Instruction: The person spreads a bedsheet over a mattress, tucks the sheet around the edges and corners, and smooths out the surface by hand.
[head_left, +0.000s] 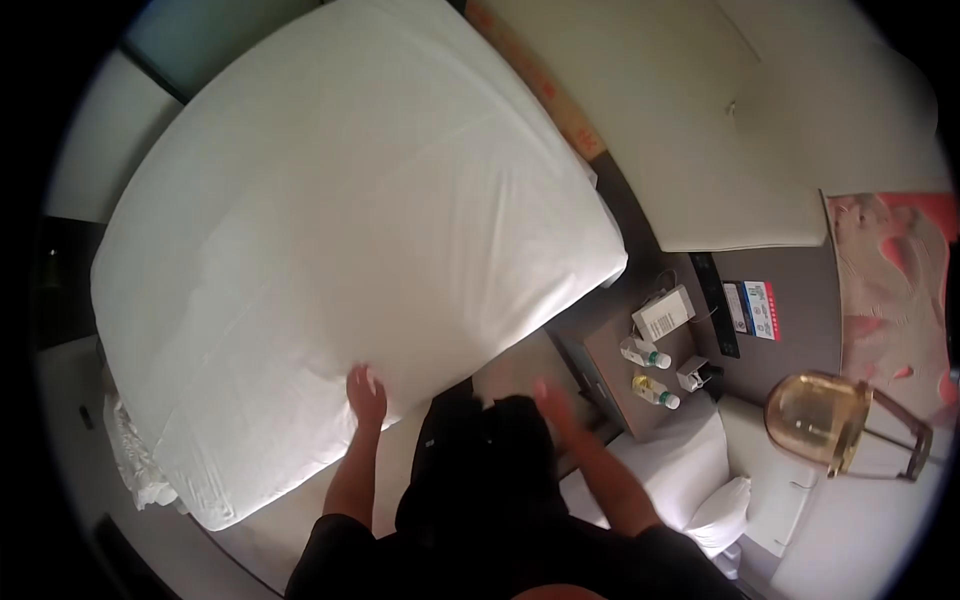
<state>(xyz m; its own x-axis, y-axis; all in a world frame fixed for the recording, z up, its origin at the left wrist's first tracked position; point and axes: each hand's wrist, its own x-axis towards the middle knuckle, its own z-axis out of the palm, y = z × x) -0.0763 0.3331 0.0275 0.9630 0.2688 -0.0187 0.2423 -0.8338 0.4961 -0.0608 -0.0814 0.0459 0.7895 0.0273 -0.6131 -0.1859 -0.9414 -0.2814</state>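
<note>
A large bed covered by a white sheet [320, 200] fills the middle and left of the head view. My left hand [367, 394] rests at the near edge of the sheet, its fingers on or just over the cloth, where small creases show. Whether it pinches any cloth cannot be made out. To the right, my right hand [551, 402] is blurred in the air beyond the bed's edge, over the floor, near my dark clothing. Nothing can be seen held in it, and its fingers are smeared by motion.
A nightstand [612, 378] at the right bears two bottles [655, 391] and a white box [663, 313]. Beside it is a second bed with white bedding [690, 460]. A wall lamp [815, 420] juts out at the far right. Bunched white cloth [135, 455] hangs at the left.
</note>
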